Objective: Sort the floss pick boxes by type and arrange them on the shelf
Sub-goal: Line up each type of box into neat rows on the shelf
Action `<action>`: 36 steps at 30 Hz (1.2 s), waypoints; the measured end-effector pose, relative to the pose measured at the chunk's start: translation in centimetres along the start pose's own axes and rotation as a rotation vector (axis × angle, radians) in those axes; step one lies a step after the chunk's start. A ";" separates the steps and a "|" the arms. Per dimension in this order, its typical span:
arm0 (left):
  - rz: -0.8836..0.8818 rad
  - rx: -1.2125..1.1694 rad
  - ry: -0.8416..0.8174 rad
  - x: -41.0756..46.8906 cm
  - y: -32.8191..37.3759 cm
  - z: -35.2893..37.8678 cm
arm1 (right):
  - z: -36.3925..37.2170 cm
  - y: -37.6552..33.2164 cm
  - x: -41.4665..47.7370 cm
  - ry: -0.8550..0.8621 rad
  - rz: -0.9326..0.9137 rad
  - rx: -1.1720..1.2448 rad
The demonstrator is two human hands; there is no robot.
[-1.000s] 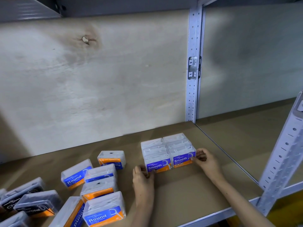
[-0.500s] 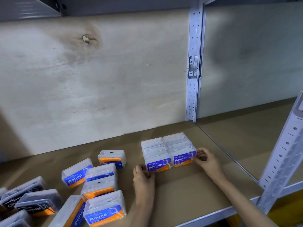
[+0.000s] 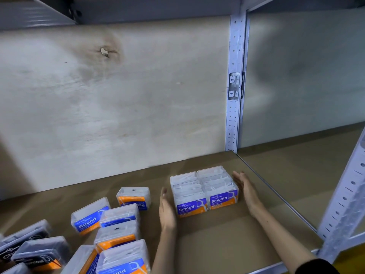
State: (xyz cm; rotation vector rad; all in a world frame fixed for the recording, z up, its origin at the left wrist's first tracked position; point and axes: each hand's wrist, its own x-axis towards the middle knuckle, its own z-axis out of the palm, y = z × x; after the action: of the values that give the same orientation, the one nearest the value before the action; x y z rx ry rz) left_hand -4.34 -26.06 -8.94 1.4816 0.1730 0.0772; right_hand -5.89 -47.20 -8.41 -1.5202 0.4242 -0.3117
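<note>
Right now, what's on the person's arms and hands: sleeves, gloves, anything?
Left hand and right hand: no gloves, rings or watch visible. Left forearm uncovered to the frame edge; a dark sleeve begins high on the right arm.

The charcoal boxes (image 3: 39, 252) at lower left run off the left edge, their dark labels smeared and only partly legible. A Round box (image 3: 123, 258) and the tipped box (image 3: 85, 260) beside it are cut by the bottom edge. Among the Smooth boxes (image 3: 203, 186), the rear labels hide behind the front pair, and the print under "Smooth" is too small to read. Whether the left hand (image 3: 166, 210) or right hand (image 3: 246, 190) touches that block cannot be told. The front upright (image 3: 347, 198) is blurred and cropped at right.
</note>
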 end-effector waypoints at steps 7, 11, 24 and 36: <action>-0.083 -0.151 -0.178 0.8 0.5 0.9 | 0.8 -0.2 0.0 -0.173 0.061 0.120; -0.081 -0.167 -0.195 0.3 1.1 1.1 | 1.0 -0.2 0.0 -0.229 0.052 0.126; -0.110 -0.161 -0.176 0.3 0.7 1.2 | 1.2 -0.2 -0.1 -0.248 0.044 0.046; -0.012 0.035 -0.159 0.1 1.6 0.5 | 1.4 -1.1 -1.0 -0.123 0.033 0.092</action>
State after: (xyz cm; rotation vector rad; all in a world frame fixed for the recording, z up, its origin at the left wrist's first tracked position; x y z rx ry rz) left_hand -4.09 -26.38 -7.28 1.5145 0.0547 -0.0541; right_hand -6.08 -45.49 -7.27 -1.4326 0.3328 -0.2075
